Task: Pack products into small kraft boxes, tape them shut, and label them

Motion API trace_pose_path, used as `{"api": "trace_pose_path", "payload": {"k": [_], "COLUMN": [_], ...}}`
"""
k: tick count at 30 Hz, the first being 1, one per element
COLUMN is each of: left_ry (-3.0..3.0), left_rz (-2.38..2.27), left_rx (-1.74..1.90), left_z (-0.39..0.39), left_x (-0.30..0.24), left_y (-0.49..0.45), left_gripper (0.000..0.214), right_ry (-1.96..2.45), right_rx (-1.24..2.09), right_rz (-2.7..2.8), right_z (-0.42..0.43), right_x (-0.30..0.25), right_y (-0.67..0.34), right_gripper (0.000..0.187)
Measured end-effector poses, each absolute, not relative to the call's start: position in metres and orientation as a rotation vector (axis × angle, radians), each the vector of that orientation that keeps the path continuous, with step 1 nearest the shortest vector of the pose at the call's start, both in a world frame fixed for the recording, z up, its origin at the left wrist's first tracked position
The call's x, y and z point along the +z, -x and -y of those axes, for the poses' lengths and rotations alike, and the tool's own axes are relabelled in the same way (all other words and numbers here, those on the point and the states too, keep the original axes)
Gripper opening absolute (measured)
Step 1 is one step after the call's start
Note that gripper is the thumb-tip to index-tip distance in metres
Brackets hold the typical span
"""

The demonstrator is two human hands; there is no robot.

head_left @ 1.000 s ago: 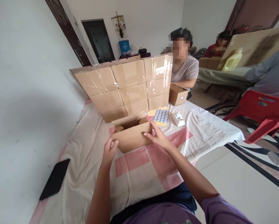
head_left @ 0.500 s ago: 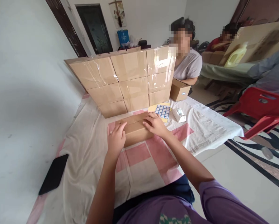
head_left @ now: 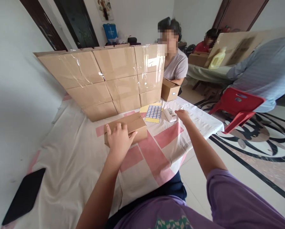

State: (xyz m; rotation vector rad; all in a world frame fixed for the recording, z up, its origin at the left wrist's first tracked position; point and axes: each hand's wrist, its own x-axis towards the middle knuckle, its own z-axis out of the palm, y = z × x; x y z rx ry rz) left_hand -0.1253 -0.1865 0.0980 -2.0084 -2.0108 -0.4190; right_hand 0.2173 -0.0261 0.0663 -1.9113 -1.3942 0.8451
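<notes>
A closed cardboard box lies on the cloth in front of me. My left hand rests on its near left part, fingers spread. Off to the right, my right hand is held out with its fingers extended, just beside a small white object with a dark patch on top; whether they touch I cannot make out. Between that object and the box lies a sheet of blue-edged labels on yellow backing.
Behind the box stands a wall of taped cardboard cartons. A person sits beyond it at another open box. A black flat item lies at left. A red chair with someone seated is at right.
My right hand has left the box and moved right to the small white object. My left hand stays on the box, now flatter across its top. The view has turned rightward.
</notes>
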Motion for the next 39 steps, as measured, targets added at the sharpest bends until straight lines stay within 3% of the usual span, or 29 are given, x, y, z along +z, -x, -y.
{"api": "trace_pose_path", "payload": {"k": [4,8,11,13,16,21,29,39], "left_ry": [2.055,2.473,2.757,2.804,2.843,2.85,2.831,2.743], "left_rz": [1.902,1.481,1.459,1.755,1.875,1.878,1.812,1.918], "left_rx": [-0.686,-0.989,-1.145,-1.249,-1.293,-1.378,-1.409,-1.152], "left_z": [0.189,0.169,0.109,0.057,-0.006,-0.031,-0.028,-0.024], "left_x": [0.094,0.073,0.049,0.031,0.006,-0.022,-0.026,-0.023], "left_y": [0.084,0.015,-0.04,-0.069,-0.093,-0.098,-0.099,-0.101], "left_gripper": [0.063,0.054,0.077,0.101,0.114,0.112,0.108,0.085], "right_ry": [2.069,2.119,2.121,2.109,2.09,1.99,1.889,1.896], "right_rx": [1.075,1.158,1.158,1.156,1.17,1.21,1.217,1.174], "right_rz": [1.29,1.276,1.273,1.272,1.261,1.218,1.212,1.295], "right_z": [-0.004,-0.024,-0.032,-0.035,-0.036,-0.029,-0.001,0.019], "right_x": [0.066,0.059,0.056,0.054,0.051,0.048,0.057,0.017], "right_y": [-0.224,-0.226,-0.229,-0.231,-0.234,-0.241,-0.253,-0.255], "right_gripper": [0.04,0.036,0.018,0.027,0.035,0.03,0.021,0.024]}}
